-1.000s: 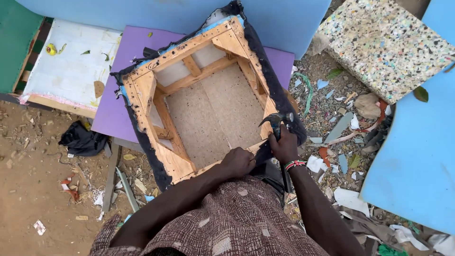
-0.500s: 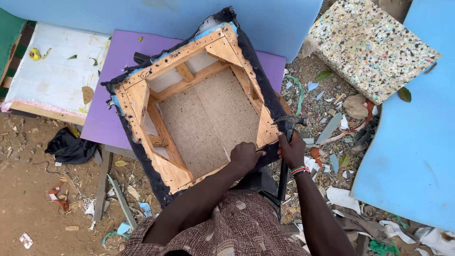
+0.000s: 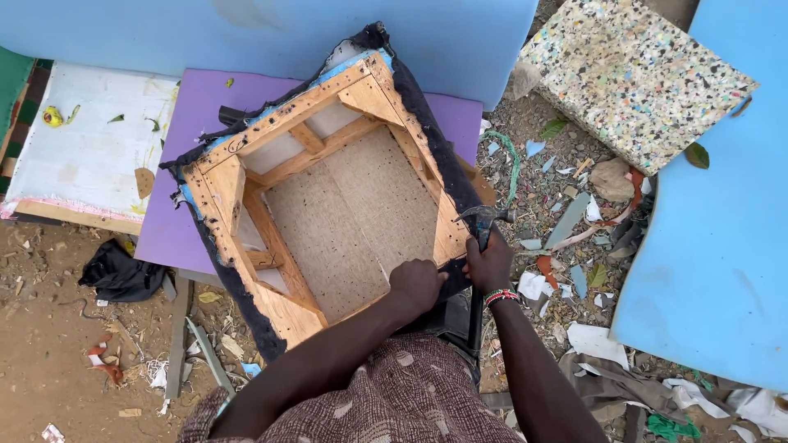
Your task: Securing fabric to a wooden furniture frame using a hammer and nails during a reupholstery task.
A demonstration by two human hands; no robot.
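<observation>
A square wooden seat frame (image 3: 283,123) lies upside down on a purple foam sheet (image 3: 168,234), with dark fabric (image 3: 435,139) wrapped over its edges and a chipboard panel inside. My left hand (image 3: 416,283) presses on the frame's near edge, fingers curled over the fabric there. My right hand (image 3: 490,264) grips the handle of a claw hammer (image 3: 484,216), whose metal head sits just above the frame's near right corner. A beaded bracelet is on my right wrist.
Blue foam slabs (image 3: 706,271) stand at the right and along the back. A speckled foam block (image 3: 632,78) lies at top right. A white board (image 3: 90,156) is at the left. Scraps, litter and a black rag (image 3: 121,273) cover the dirt ground.
The view has drifted slightly, so the frame now sits a little lower and further right. Both hands stay at the frame's near edge, the hammer still by the right corner.
</observation>
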